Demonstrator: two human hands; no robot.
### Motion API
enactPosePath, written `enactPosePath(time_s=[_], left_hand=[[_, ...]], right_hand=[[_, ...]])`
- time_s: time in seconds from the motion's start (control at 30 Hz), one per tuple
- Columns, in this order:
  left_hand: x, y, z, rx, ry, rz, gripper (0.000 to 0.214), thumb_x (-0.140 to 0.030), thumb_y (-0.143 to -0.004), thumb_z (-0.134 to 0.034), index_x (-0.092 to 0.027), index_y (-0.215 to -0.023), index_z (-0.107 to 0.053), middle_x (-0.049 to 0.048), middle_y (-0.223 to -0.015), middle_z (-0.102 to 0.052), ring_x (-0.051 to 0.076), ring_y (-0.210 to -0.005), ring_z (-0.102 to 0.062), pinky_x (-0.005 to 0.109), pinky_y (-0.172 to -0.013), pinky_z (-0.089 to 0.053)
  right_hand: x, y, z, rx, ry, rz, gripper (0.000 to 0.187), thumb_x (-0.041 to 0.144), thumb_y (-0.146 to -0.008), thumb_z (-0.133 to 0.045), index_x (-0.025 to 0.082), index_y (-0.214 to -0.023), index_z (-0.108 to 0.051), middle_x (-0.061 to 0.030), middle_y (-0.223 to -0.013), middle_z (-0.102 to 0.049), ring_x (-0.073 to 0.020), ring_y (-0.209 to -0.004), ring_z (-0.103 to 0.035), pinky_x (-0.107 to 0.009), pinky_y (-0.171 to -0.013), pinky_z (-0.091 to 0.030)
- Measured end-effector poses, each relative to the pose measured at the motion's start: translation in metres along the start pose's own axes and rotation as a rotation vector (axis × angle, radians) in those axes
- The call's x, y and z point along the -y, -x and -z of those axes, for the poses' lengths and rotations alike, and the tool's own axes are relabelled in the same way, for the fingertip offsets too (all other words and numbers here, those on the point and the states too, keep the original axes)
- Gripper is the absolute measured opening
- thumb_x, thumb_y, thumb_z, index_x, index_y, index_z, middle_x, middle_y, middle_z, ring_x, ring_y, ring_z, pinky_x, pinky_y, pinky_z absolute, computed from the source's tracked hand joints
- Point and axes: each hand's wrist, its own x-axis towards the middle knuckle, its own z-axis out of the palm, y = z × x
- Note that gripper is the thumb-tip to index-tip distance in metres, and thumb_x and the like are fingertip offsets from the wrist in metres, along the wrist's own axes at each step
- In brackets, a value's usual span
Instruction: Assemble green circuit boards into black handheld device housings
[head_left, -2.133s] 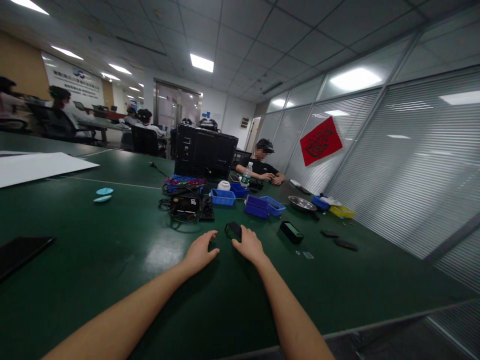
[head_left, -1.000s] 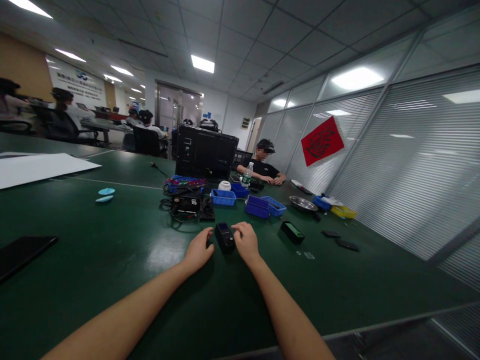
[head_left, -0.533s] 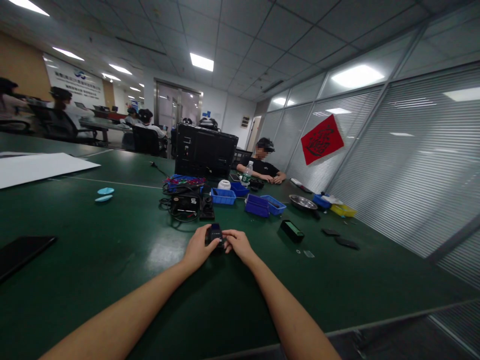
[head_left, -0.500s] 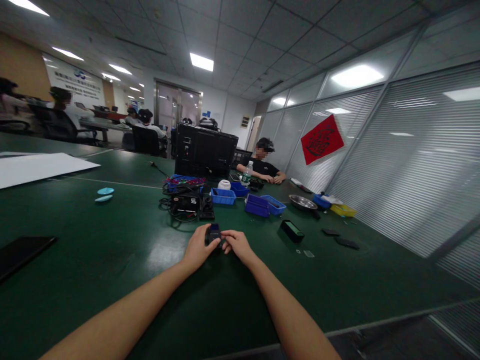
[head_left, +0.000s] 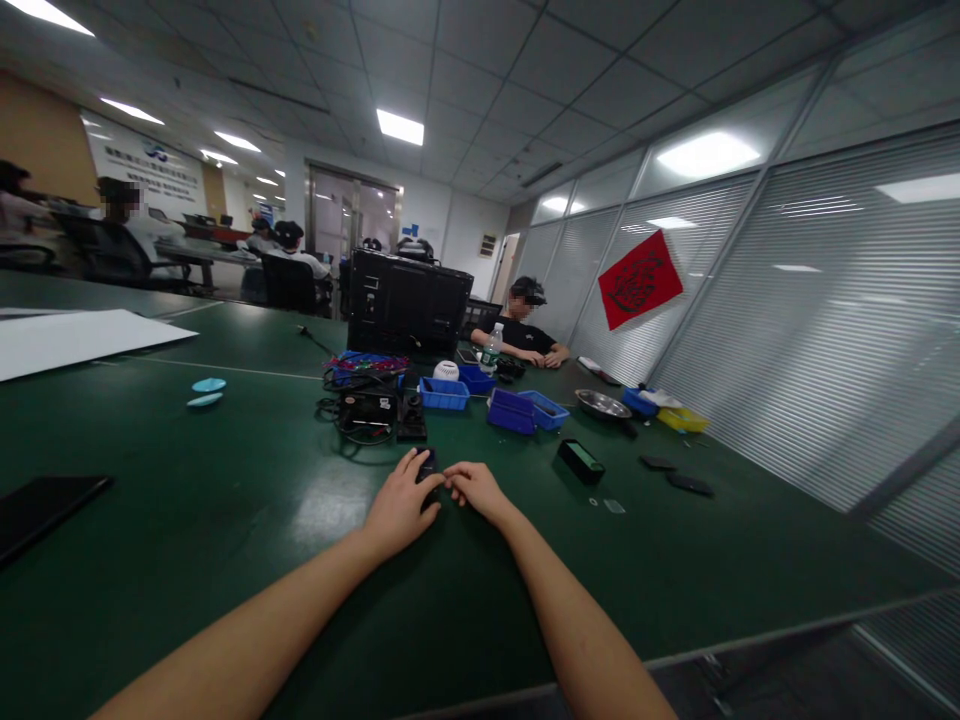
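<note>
A small black box-like device (head_left: 426, 461) rests on the green table (head_left: 322, 600) in front of me, mostly covered by fingers. Over it lies my left hand (head_left: 401, 505), its fingers curved around the top and near side. My right hand (head_left: 476, 490) is just to the right, fingertips bent together in a pinch close to the left fingers. Whatever the right fingertips hold, if anything, is too small to make out. Beyond the device stand a black soldering-station-like unit (head_left: 367, 408) with tangled cables and a dark stand (head_left: 412, 415).
Blue bins (head_left: 444, 394), a white ball (head_left: 446, 371) and a water bottle (head_left: 492, 350) stand farther back. To the right are a black-green box (head_left: 580, 461), a metal bowl (head_left: 603, 404) and dark flat pieces (head_left: 688, 484). Behind a monitor (head_left: 409, 300) sits another person (head_left: 525, 330).
My left hand has shifted over the device, now covering more of it, with fingers more spread. My right fingertips have drawn slightly away from the device. The view has turned a little.
</note>
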Motion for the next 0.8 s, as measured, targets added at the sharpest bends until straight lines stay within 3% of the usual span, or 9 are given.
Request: enactPosePath(time_s=[0.53, 0.8], left_hand=[[-0.002, 0.006, 0.015, 0.062, -0.059, 0.121, 0.034, -0.027, -0.073, -0.055, -0.027, -0.107, -0.055, 0.0047, -0.133, -0.037, 0.024, -0.117, -0.037, 0.040, -0.098, -0.031], [0.018, 0.014, 0.032, 0.039, -0.189, 0.155, 0.034, -0.031, -0.075, -0.052, -0.027, -0.108, -0.054, 0.0058, -0.131, -0.039, 0.025, -0.113, -0.041, 0.039, -0.095, -0.035]], right_hand=[[-0.013, -0.004, 0.024, -0.034, 0.014, -0.042, 0.019, 0.010, -0.070, -0.044, 0.011, -0.082, -0.059, -0.0005, -0.066, -0.059, -0.0050, -0.045, -0.049, -0.014, -0.034, -0.037], [-0.011, -0.003, 0.029, -0.028, 0.014, -0.041, 0.019, 0.009, -0.070, -0.045, 0.011, -0.082, -0.060, -0.0014, -0.067, -0.059, -0.0051, -0.046, -0.050, -0.014, -0.035, -0.038]])
